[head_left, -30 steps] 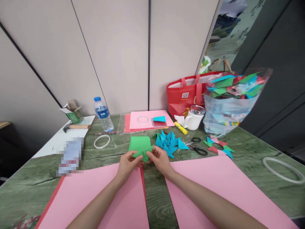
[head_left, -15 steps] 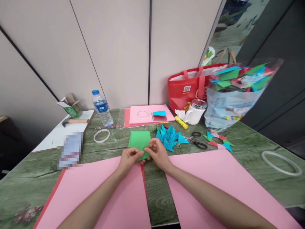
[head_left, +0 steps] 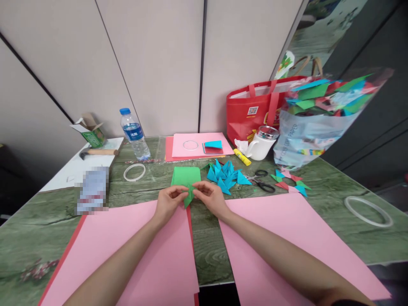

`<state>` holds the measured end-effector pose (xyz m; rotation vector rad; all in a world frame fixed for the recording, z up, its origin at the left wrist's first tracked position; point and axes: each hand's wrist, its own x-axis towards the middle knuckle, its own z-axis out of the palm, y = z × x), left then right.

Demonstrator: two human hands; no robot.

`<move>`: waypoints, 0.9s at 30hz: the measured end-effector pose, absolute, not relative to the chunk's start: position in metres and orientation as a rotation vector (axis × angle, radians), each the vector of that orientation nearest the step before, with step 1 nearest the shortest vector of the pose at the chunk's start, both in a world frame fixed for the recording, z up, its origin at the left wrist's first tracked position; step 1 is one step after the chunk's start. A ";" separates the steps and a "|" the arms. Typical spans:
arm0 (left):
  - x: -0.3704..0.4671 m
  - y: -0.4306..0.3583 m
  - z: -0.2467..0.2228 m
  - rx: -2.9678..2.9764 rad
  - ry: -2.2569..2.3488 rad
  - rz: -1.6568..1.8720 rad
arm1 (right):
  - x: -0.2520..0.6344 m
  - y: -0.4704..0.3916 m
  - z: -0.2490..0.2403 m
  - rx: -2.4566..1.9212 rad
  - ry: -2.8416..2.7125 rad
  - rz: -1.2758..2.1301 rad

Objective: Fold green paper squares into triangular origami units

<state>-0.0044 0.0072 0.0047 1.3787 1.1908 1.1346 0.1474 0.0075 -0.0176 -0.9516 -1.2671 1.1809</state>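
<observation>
Through the head view I have the green paper piece (head_left: 188,200) at mid-desk, between the far and near edges, just in front of a green paper stack (head_left: 186,173). My left hand (head_left: 170,202) pinches its left side between thumb and forefinger; my right hand (head_left: 211,197) pinches the opposite side the same way, so both grips are closed on the paper. Half a second ago the piece showed a broad, flat face; now it has narrowed into a creased form tapering to a point aimed at the near edge. My view has also tipped down, baring more of the desk's (head_left: 210,255) near edge.

The paper is matte and crisp along its folds. Smooth pink sheets lie on either side of a gap of green, wood-grained desktop, the left pink sheets (head_left: 137,246) with red paper showing at the borders, the right pink sheet (head_left: 280,229) reaching past the near edge. Right of the stack sits a spiky heap of blue folded pieces (head_left: 225,174), then black-handled scissors (head_left: 256,179), and, towards the right edge, an open ring of multicoloured paper points (head_left: 293,190).
</observation>
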 end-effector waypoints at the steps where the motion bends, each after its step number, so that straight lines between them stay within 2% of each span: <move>1: -0.005 0.008 0.004 1.379 1.208 1.164 | 0.148 0.008 -0.018 -0.941 -1.231 1.217; 4: -0.005 0.008 0.003 1.434 1.230 1.214 | 0.148 0.010 -0.020 -0.950 -1.163 1.272; 11: -0.006 0.005 0.002 1.652 1.328 1.307 | 0.148 0.007 -0.015 -1.007 -1.337 1.071; 17: -0.008 0.006 0.002 1.925 1.261 1.266 | 0.146 0.005 -0.020 -0.988 -1.347 1.050; 23: -0.009 0.007 0.000 2.223 1.236 1.260 | 0.147 0.000 -0.016 -1.024 -1.574 0.696; 27: -0.008 0.006 0.002 2.281 1.245 1.228 | 0.148 -0.003 -0.013 -1.007 -1.599 0.584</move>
